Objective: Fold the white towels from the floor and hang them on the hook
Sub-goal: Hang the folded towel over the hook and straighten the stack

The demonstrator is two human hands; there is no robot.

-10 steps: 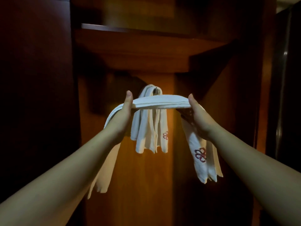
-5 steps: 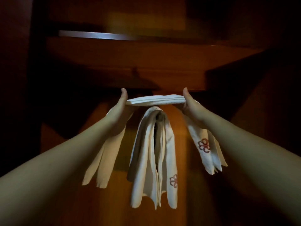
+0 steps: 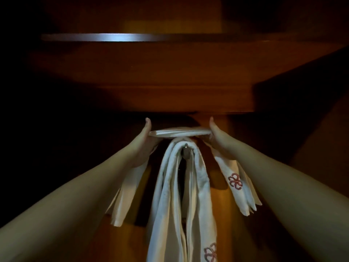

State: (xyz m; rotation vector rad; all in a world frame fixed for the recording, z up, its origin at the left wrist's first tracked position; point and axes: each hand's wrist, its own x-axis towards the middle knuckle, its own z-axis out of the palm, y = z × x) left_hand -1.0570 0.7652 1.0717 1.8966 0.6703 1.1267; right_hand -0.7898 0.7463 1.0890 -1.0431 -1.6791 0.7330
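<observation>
While both hands, left hand (image 3: 145, 140) and right hand (image 3: 217, 138), clamp a folded white towel (image 3: 180, 132) flat with curled fingers, it sits at 12 o'clock just above the metal hook (image 3: 186, 148), where one soft towel (image 3: 170, 195) already hangs under a wooden shelf (image 3: 151, 78).

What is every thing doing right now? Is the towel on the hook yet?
Hanging towel: already draped over the hook, ends down.
Folded towel: held flat just above the hook, not on it yet, ends drooping on both sides.
Hook: carrying one towel, tip showing.
Left hand: holds the folded towel's left part.
Right hand: holds its right part.
Shelf: fixed above the hands.
</observation>
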